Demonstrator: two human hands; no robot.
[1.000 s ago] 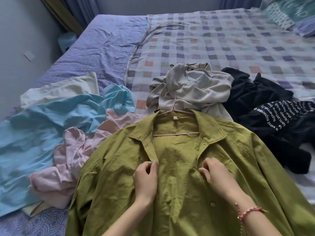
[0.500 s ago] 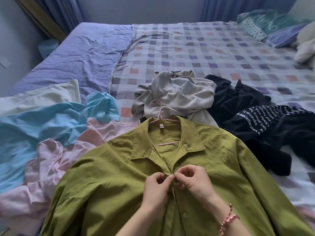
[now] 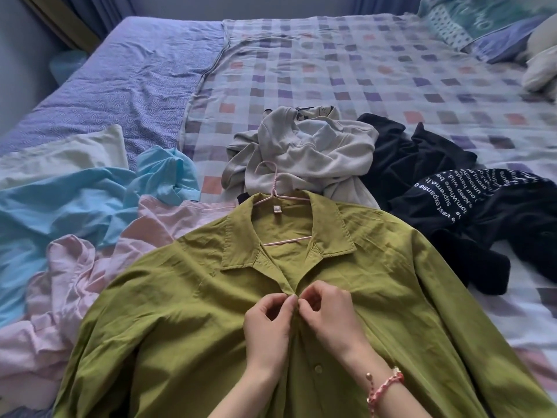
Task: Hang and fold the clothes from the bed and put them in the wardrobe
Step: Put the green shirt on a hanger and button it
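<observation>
On bed [image 3: 361, 70], pinching shirt [image 3: 180, 327] front just below collar with left hand [image 3: 268, 324] and right hand [image 3: 328, 315], side by side. Lies flat with hanger [image 3: 272, 188] inside, between pink top [image 3: 75, 282] and black clothes [image 3: 452, 206].

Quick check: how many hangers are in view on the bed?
1. A pink hanger sits inside the collar of the green shirt, its hook lying over the grey garment. More may lie hidden underneath.
</observation>
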